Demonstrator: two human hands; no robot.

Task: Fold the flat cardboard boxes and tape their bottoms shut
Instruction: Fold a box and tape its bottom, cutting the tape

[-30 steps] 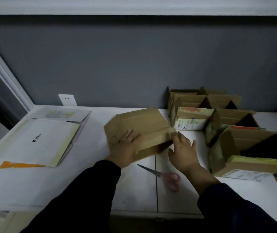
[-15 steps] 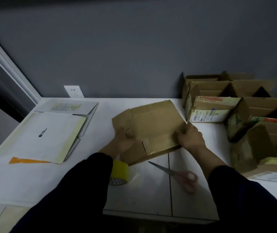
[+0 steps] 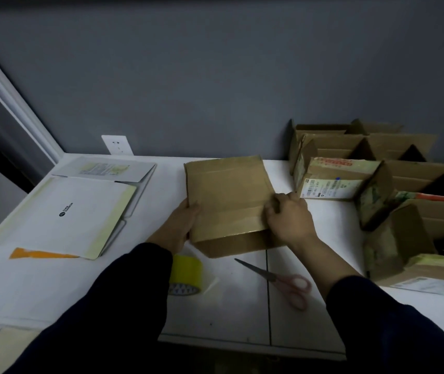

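Cardboard box [image 3: 229,195] in the middle of the table [image 3: 229,314], clamped between both hands. The left hand [image 3: 184,225] grips its left edge, and the right hand [image 3: 288,217] has fingers curled over the right edge. Its longer side seems to run near to far. Yellow tape roll [image 3: 185,273] lies just near of the left hand, part under that sleeve, so left looks closer. Scissors [image 3: 283,279] lie by the right wrist. Folded boxes [image 3: 372,184] crowd the right, white flat sheets [image 3: 75,211] the left.

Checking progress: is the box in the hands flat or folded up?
Folded up: the box shows a closed top face and a front wall beneath it. Fresh tape: cannot tell.
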